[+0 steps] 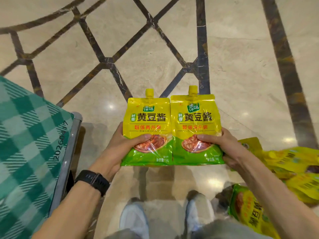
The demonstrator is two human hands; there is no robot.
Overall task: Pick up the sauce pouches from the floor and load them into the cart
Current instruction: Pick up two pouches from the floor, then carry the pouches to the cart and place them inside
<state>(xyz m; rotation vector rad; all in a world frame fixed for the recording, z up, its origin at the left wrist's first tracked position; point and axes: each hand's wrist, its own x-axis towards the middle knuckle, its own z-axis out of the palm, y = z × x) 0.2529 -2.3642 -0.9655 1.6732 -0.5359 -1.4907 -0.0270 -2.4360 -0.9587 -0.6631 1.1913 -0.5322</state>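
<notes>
Left grip [114, 152] and right grip [226, 147] level, forearms [77, 204] outstretched, thumbs [138, 137] atop, fingers [230, 161] seemingly beneath.

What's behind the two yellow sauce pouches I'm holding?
The marble floor with dark inlay lines runs behind the left pouch and right pouch. The left hand and right hand grip them, thumbs in front; fingers behind are mostly covered.

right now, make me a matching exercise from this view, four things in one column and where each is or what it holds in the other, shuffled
Things
1. left hand
2. right hand
3. green checked cart
4. loose soybean sauce pouches

Places or states
A. lying on the marble floor, on the right
B. at the left edge of the view
C. grips the right held pouch
D. grips the left held pouch

Pairs: 1-D, 2-C, 3-B, 4-A
</notes>
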